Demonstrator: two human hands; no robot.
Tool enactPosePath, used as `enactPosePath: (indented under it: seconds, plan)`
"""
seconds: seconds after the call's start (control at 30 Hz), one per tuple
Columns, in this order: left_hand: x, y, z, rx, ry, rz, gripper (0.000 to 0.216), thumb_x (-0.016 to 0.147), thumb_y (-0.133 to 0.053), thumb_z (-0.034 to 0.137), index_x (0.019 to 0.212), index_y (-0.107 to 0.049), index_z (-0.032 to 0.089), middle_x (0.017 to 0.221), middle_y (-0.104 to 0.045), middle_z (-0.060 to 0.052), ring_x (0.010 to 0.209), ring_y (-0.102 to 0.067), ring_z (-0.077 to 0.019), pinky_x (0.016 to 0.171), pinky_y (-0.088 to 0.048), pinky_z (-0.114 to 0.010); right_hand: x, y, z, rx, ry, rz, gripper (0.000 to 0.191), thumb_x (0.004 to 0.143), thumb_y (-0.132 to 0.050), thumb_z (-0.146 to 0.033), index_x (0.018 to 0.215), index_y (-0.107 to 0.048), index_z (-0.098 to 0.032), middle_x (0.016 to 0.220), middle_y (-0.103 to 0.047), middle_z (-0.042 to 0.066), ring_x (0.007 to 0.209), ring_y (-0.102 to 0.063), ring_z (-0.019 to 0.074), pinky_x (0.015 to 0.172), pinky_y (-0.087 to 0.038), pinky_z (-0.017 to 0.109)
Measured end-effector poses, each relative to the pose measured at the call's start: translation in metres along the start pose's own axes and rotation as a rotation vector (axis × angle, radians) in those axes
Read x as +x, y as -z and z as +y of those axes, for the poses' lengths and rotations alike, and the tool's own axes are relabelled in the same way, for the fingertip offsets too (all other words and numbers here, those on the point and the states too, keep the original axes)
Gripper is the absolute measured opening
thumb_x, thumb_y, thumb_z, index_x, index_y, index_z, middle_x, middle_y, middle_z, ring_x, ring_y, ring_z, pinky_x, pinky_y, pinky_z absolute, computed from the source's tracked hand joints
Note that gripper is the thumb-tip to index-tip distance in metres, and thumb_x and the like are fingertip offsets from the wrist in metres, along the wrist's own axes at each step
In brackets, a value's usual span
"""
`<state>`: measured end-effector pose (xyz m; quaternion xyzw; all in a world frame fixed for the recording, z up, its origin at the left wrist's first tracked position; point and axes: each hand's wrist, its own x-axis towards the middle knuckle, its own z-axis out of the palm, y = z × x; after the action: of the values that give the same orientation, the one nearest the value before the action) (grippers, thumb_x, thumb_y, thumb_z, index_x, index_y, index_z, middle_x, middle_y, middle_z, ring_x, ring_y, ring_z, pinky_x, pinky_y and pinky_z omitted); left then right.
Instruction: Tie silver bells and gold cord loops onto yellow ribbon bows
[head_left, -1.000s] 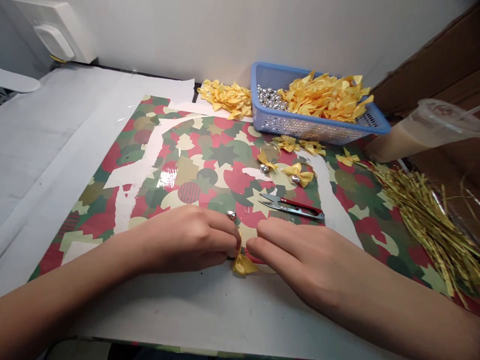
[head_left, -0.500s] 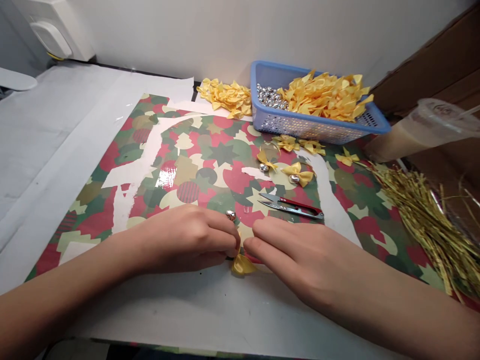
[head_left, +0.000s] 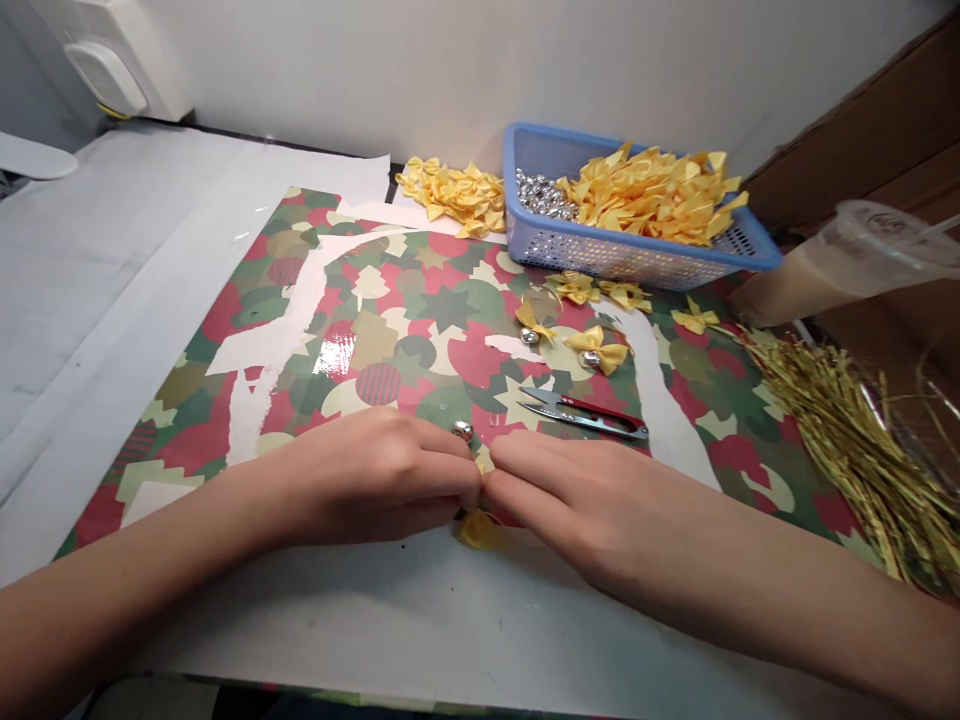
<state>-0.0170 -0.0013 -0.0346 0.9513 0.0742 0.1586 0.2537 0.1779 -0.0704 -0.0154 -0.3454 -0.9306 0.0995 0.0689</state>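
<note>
Your left hand (head_left: 394, 470) pinches a glossy yellow ribbon bow (head_left: 475, 532); beside it, your right hand (head_left: 581, 495), grip indeterminable; beyond, a round silver bell (head_left: 463, 431).

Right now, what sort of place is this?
Likely a handicraft workbench; home or workshop, can't tell. The left hand and right hand meet at a yellow bow, thread snips lie just beyond, and a blue basket holds more bows and small silver balls.

Light is moderate, leaving the brown cardboard (head_left: 889, 135) dim. Glare whitens a patch of the patterned sheet (head_left: 446, 310). The nearest yellow bow (head_left: 477, 531) looks blurred.
</note>
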Motion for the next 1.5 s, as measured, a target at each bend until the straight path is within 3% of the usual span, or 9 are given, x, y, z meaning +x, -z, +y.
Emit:
enactPosePath:
  seconds: [0.13,0.23,0.43,0.63,0.77,1.07,1.5]
  plan:
    - [-0.002,-0.001,-0.002,-0.114,0.08,-0.007,0.022,0.078,-0.048,0.0,0.072,-0.06,0.017,0.066,-0.066,0.0,0.053,-0.053,-0.0098,0.047,-0.036,-0.022,-0.004,-0.001,0.011,0.294,-0.118,-0.022,0.018,0.093,-0.04,-0.01,0.084,-0.054,-0.016,0.079,-0.053,0.003,0.065,-0.048,0.0116,0.054,-0.037,0.021]
    - [-0.001,0.001,-0.002,-0.375,0.182,0.016,0.015,0.08,-0.053,0.004,0.082,-0.062,0.016,0.072,-0.068,-0.001,0.059,-0.06,-0.0095,0.051,-0.044,-0.019,-0.009,-0.003,0.018,0.597,-0.171,0.064,0.015,0.093,-0.044,-0.015,0.081,-0.053,-0.017,0.075,-0.052,0.001,0.064,-0.048,0.0096,0.055,-0.038,0.019]
    - [0.004,0.015,0.003,-0.828,0.431,0.154,0.016,0.079,-0.064,0.013,0.094,-0.059,0.017,0.093,-0.065,-0.006,0.085,-0.065,-0.0156,0.062,-0.052,-0.021,-0.014,-0.004,0.012,1.251,-0.451,0.173,0.017,0.091,-0.053,-0.029,0.078,-0.055,-0.019,0.075,-0.051,-0.001,0.058,-0.045,0.0079,0.051,-0.037,0.02]
    - [0.006,0.013,0.007,-1.258,0.434,0.167,0.024,0.077,-0.064,0.003,0.093,-0.054,0.017,0.089,-0.063,-0.001,0.082,-0.062,-0.0102,0.07,-0.05,-0.021,-0.011,-0.017,0.009,1.558,-0.46,0.294,0.025,0.085,-0.063,-0.041,0.077,-0.055,-0.019,0.069,-0.045,-0.003,0.054,-0.037,0.0073,0.049,-0.031,0.021]
    - [0.006,0.008,0.007,-1.417,0.455,0.2,0.023,0.076,-0.065,0.002,0.09,-0.053,0.016,0.083,-0.063,0.0,0.077,-0.062,-0.0087,0.071,-0.049,-0.021,-0.006,-0.029,0.008,1.647,-0.412,0.358,0.023,0.084,-0.064,-0.039,0.078,-0.055,-0.019,0.07,-0.045,-0.003,0.054,-0.033,0.007,0.049,-0.024,0.022]
    - [0.002,0.001,0.005,-1.586,0.514,0.303,0.029,0.07,-0.077,0.015,0.087,-0.053,0.015,0.072,-0.067,0.002,0.065,-0.062,-0.0081,0.064,-0.046,-0.022,0.014,-0.036,-0.005,1.695,-0.412,0.499,0.028,0.074,-0.072,-0.039,0.073,-0.052,-0.019,0.061,-0.043,-0.004,0.054,-0.032,0.0085,0.051,-0.027,0.022]
    - [0.002,0.002,0.009,-1.604,0.579,0.352,0.037,0.061,-0.08,0.018,0.081,-0.049,0.016,0.063,-0.063,0.005,0.054,-0.056,-0.006,0.056,-0.04,-0.021,0.019,-0.036,-0.012,1.714,-0.422,0.494,0.027,0.076,-0.069,-0.04,0.072,-0.052,-0.019,0.065,-0.04,-0.003,0.059,-0.032,0.0104,0.055,-0.029,0.022]
